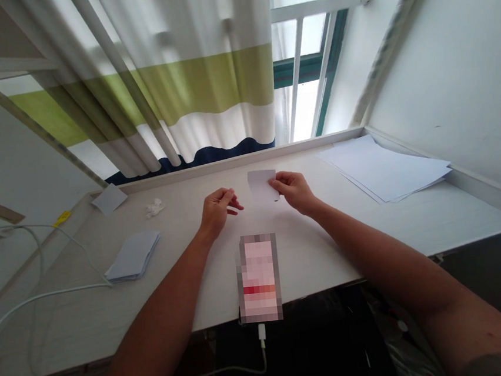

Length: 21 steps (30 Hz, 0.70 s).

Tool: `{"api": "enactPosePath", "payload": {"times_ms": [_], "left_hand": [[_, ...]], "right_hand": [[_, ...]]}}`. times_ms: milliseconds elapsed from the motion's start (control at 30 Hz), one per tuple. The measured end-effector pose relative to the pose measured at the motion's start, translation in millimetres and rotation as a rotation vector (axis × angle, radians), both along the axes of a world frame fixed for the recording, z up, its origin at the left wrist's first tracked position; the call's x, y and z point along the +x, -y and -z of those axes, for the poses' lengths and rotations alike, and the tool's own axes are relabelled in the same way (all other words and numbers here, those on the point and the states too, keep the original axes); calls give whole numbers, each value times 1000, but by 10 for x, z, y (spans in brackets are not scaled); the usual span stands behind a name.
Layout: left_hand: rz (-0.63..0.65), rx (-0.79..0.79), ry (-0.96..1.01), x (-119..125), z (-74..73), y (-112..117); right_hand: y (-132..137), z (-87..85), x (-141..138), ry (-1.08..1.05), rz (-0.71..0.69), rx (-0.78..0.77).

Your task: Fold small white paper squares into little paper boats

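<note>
In the head view, we pinch the slip (pixel 259 187) by its right edge with our right hand (pixel 296 193), over the desk (pixel 312 256). Our left hand (pixel 215 212) sits just left of it, fingers loose and half-curled. The stack (pixel 133 256) lies left, the sheets (pixel 392 165) right, the phone (pixel 258 279) nearest us.

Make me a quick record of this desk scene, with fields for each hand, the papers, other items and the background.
Right hand: pinching a small white paper sheet by its right side
Left hand: fingers loosely curled, apart from that sheet, nothing visible in it
Left-side papers: small paper stack; single paper piece at the far left corner
Right-side papers: large white sheets, overlapping unevenly
Other items: crumpled white wad; pixelated phone, white cable at its near end
Background: striped curtain beyond the desk
</note>
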<state>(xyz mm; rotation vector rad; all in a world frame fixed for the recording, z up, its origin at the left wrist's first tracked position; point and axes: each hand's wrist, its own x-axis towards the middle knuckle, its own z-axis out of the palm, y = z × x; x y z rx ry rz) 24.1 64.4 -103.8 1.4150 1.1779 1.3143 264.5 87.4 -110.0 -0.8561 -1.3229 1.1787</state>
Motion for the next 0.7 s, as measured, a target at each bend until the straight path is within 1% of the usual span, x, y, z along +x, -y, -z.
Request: {"api": "enactPosePath", "payload": {"times_ms": [33,133,200,267,300,367,433,500,600,700], "left_hand": [[-28,-2,-1,-52,-1,-25],[-131,-31,-102,-157,13,-89],[-174,-47,-53,-148,23,-96],[-100,-65,31,-78,32,-66],[-39,-93,56,-30,38,-43],[99,-158,47,65,57,7],[184,-181,24,133,81,43],[176,-145,23,163,96,59],[126,-98,78,163,83,63],[133,-83,159,154,31,86]], "right_hand": [[-9,-13,31,-7,6,-3],[-18,-19,78,17,-20,-18],[-8,6,58,55,-45,-28],[10,39,9,96,-70,-31],[19,55,-17,113,-81,-27],[37,75,-60,127,-93,-15],[55,80,-81,121,-100,-7],[73,73,-80,108,-142,-11],[99,51,-59,84,-233,-55],[113,30,-43,6,-255,-119]]}}
